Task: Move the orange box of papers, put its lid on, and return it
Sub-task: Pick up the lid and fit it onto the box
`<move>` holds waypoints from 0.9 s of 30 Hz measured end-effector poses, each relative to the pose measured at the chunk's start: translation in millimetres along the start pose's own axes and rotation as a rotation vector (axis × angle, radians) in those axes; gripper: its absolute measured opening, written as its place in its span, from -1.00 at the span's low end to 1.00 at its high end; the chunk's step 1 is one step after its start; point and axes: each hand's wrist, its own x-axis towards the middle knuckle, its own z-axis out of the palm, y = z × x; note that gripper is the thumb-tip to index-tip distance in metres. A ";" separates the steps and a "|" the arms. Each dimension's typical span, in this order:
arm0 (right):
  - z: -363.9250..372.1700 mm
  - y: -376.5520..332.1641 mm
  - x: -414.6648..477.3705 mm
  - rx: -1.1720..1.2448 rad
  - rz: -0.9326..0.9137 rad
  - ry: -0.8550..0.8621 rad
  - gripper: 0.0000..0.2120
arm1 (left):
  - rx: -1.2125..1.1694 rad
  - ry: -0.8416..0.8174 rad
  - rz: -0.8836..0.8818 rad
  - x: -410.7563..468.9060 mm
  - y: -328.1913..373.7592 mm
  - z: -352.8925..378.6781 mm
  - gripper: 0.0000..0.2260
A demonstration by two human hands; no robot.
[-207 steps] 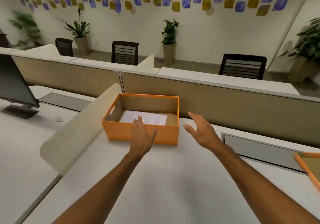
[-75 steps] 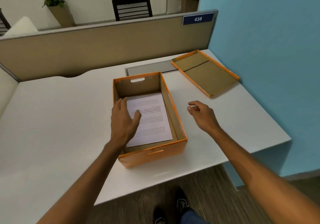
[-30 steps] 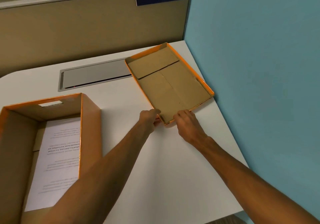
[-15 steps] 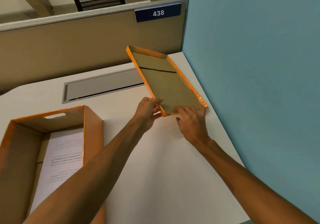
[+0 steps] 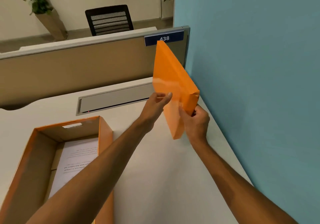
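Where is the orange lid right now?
In the head view, the lid is right of centre, held tilted above the desk by both hands, beside the blue wall.

Papers (image 5: 76,161) in box (image 5: 105,133), left of lid (image 5: 170,78)

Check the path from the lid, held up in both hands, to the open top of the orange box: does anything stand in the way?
Nothing visible does. The lid is held by the left hand and right hand; only bare desk separates it from the open box.
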 end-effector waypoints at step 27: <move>-53.4 -55.3 -10.8 0.400 0.392 -0.416 -0.62 | -0.211 0.224 -0.257 -81.1 -15.1 -154.8 -0.41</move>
